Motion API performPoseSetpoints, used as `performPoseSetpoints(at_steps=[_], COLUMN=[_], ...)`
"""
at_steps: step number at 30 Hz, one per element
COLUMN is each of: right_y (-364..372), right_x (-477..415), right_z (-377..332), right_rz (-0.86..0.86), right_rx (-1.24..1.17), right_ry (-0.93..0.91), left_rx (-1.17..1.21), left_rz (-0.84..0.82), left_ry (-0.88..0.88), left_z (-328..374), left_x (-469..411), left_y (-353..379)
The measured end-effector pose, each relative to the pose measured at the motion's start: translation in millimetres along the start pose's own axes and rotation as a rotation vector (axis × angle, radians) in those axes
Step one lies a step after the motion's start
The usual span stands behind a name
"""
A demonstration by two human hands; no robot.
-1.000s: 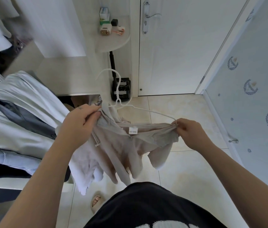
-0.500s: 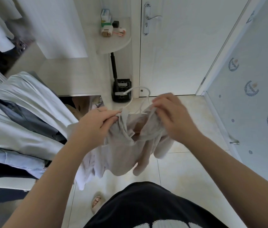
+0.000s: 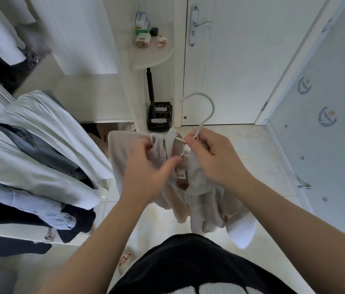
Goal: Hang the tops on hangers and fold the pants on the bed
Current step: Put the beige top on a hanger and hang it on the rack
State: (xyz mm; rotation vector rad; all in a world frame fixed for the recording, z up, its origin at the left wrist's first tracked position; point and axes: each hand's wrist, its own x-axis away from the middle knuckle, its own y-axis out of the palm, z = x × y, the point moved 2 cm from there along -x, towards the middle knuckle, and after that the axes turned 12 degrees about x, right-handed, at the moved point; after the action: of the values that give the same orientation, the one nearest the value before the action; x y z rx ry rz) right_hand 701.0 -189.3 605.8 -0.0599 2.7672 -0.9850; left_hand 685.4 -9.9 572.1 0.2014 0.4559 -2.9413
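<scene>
Door (image 3: 252,64): white, closed, ahead of you, lever handle (image 3: 202,23) at upper left.

Floor (image 3: 256,162): pale glossy tiles, running from the door to your feet.

Hung clothes (image 3: 40,149): a row at your left in white, grey, light blue denim and black, pressed close together, their edges just beside the top you hold.

Top (image 3: 199,181): beige and off-white, bunched between your two hands at chest height over the floor; its collar area faces up, a small white label (image 3: 181,174) shows between your thumbs, and the sleeves and hem hang loose below your wrists.

Left hand (image 3: 146,172): fingers curled into the fabric at the left of the collar, thumb stretched toward the label; it grips the top.

Right hand (image 3: 214,158): fingers bent, thumb and forefinger pinching the hanger at its neck, with fabric under the palm.

Hanger (image 3: 213,109): thin, white; the hook rises free above your right hand and points toward the door, while the shoulders lie hidden in the gathered cloth.

Corner shelf (image 3: 156,58): rounded, white, left of the door, carrying a few small boxes and gadgets.

Black stand (image 3: 159,117): on the floor below the shelf, a dark pole rising from it
</scene>
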Motion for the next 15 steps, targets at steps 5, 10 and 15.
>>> performPoseSetpoints(at_steps=[5,10,15], right_y=[0.8,-1.8,10.4], right_x=[0.3,8.6,16.8], right_z=[-6.2,15.2,10.9], right_rz=[0.004,-0.332,-0.243], right_rx=[0.059,0.572,0.415], right_ry=[-0.007,0.040,-0.029], left_rx=[0.116,0.098,-0.080], left_rz=[0.206,0.393,0.114], left_ry=[-0.007,0.017,0.059], left_z=[-7.7,-2.0,8.5], left_x=[-6.8,-37.8,-35.9], left_y=[5.9,-40.5,-29.6])
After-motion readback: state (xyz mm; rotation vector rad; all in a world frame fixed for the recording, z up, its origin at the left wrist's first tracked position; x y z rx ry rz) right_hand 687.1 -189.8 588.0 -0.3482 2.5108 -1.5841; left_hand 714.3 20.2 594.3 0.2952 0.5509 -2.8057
